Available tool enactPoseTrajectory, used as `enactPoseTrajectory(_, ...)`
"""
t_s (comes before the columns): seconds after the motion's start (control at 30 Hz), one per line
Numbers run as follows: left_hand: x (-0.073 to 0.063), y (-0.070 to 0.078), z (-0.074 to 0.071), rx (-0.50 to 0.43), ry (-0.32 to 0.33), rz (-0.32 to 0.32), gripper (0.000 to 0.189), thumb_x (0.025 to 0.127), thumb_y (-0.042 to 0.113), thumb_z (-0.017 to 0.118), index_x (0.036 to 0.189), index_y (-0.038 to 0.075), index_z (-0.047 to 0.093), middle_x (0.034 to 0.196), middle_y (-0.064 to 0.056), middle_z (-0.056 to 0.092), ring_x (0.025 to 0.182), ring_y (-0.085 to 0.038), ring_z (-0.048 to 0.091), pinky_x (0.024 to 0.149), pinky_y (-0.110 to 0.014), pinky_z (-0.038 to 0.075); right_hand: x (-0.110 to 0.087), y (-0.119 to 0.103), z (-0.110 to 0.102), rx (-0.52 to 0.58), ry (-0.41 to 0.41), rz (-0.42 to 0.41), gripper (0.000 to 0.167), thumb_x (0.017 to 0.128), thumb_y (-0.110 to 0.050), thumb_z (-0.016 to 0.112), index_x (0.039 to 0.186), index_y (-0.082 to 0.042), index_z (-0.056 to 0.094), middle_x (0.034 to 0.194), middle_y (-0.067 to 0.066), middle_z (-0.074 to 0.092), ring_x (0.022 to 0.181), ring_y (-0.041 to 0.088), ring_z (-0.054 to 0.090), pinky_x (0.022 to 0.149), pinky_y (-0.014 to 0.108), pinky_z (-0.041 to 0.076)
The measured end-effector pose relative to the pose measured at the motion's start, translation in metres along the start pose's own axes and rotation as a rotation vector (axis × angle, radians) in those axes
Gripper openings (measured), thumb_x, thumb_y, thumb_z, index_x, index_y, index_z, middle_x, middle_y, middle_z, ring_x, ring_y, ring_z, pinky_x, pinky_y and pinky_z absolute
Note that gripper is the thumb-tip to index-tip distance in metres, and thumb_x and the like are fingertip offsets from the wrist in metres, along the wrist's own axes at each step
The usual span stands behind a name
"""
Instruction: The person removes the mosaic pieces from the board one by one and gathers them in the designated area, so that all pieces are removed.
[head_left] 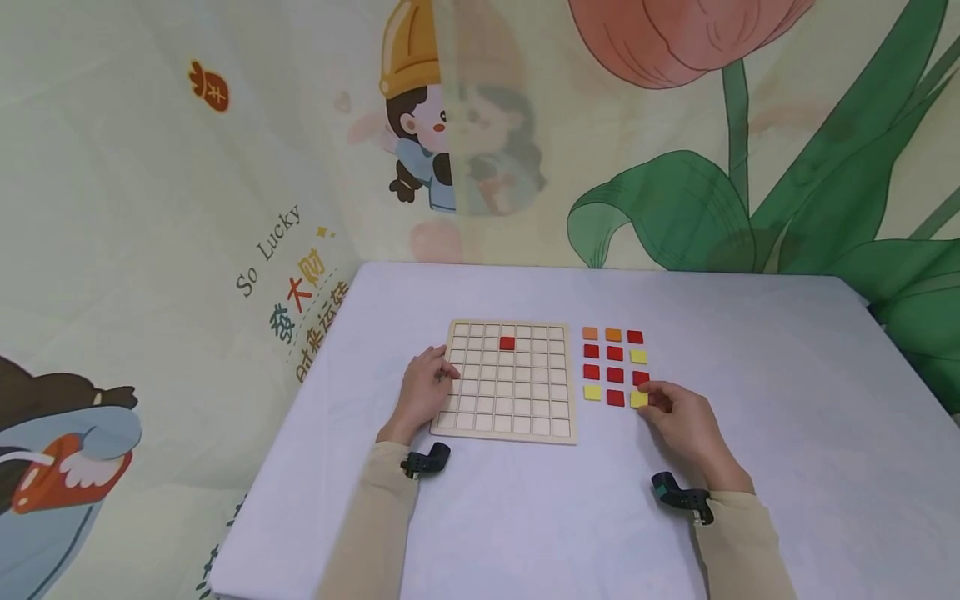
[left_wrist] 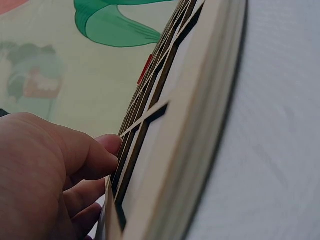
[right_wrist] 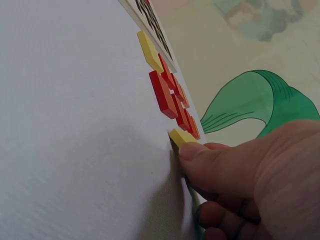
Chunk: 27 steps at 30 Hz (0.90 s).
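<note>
A square wooden grid board (head_left: 501, 392) lies on the table with one red tile (head_left: 507, 343) set in a cell of its second row from the far side. At the board's left edge, my left hand (head_left: 426, 387) rests with loosely bent fingers; the left wrist view has the thumb (left_wrist: 102, 162) over the grid. Thumb and fingers of my right hand (head_left: 682, 421) pinch a yellow tile (right_wrist: 182, 136) at the near right corner of the tile group. The fingertips partly cover that tile, and whether it is off the table cannot be told.
Right of the board lie rows of loose tiles: red tiles (head_left: 615, 375), orange tiles (head_left: 613, 335) and other yellow tiles (head_left: 592, 392). A white cloth covers the table (head_left: 525, 517). Printed fabric (head_left: 660, 167) hangs behind and to the left.
</note>
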<state>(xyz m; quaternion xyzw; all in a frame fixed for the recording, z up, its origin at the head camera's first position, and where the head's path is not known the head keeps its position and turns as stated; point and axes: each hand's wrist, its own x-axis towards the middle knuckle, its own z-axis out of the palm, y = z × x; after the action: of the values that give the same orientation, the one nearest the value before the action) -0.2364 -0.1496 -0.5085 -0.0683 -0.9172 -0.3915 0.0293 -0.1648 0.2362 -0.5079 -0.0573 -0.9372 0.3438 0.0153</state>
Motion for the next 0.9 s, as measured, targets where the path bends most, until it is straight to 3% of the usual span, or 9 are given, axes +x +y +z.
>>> enactPoseTrajectory(0.27,0.0002,-0.0014,0.0005,-0.015,0.005,-0.005,0.017,0.090,0.004,0.053,0.084,0.009,0.067,0.148,-0.014,0.045,0.146,-0.031,0.026,0.123,-0.045,0.010,-0.0011,-0.0019,-0.0001,-0.053,0.015,0.008,0.040,0.089,-0.005,0.068,0.127,0.004,0.059,0.109,0.020,0.057,0.093,0.031,0.052,0.079,0.041,0.059)
enactPoseTrajectory(0.4,-0.0002,-0.0010,0.0013,-0.027,0.031,0.025,0.016,0.089,0.003,0.054,0.082,0.008,0.067,0.146,-0.017,0.047,0.144,-0.035,0.029,0.122,-0.048,0.012,0.0000,-0.0022,0.0014,-0.075,0.026,0.012,0.039,0.089,-0.004,0.068,0.127,0.004,0.059,0.110,0.021,0.056,0.093,0.031,0.052,0.081,0.045,0.059)
enactPoseTrajectory(0.53,-0.0010,-0.0010,0.0019,-0.025,0.053,0.050,0.017,0.088,0.003,0.053,0.080,0.008,0.066,0.144,-0.019,0.049,0.142,-0.037,0.031,0.121,-0.050,0.014,0.0005,-0.0025,0.0021,-0.082,0.024,0.023,0.040,0.089,-0.004,0.068,0.127,0.004,0.059,0.109,0.020,0.055,0.092,0.031,0.051,0.081,0.044,0.059)
enactPoseTrajectory(0.9,0.0012,-0.0023,0.0016,-0.007,0.013,0.015,0.017,0.091,0.003,0.053,0.083,0.009,0.067,0.147,-0.015,0.047,0.145,-0.033,0.028,0.123,-0.047,0.011,-0.0004,-0.0005,-0.0001,-0.057,0.021,0.023,0.041,0.088,-0.006,0.070,0.128,0.001,0.059,0.107,0.018,0.056,0.092,0.030,0.050,0.072,0.034,0.056)
